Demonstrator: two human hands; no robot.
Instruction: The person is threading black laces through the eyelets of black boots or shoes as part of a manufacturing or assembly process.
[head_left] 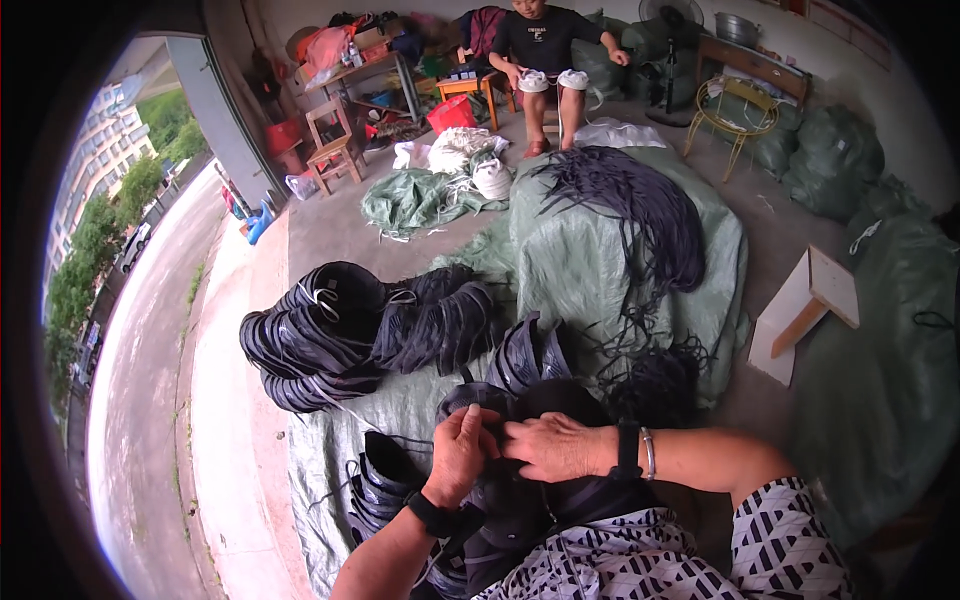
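In front of my lap is a black mesh piece point(466, 397) that looks like a shoe upper. My left hand point(462, 452) is closed on its near edge, thumb pointing up. From the right, my right hand point(552, 446) meets it with curled fingers on the same dark piece. The fingertips are partly hidden, and any lace between them is too small to make out. Beside my left forearm stands a stack of black shoe uppers point(385, 480). A few more uppers point(530, 355) stand just beyond my hands.
Tied bundles of dark uppers point(315, 330) lie on a pale green sheet point(330, 455). Black laces point(650, 215) drape over a green-covered block point(560, 250). A wooden stool point(800, 310) lies tipped at right, near green sacks point(880, 380). Another person point(545, 45) sits at the back.
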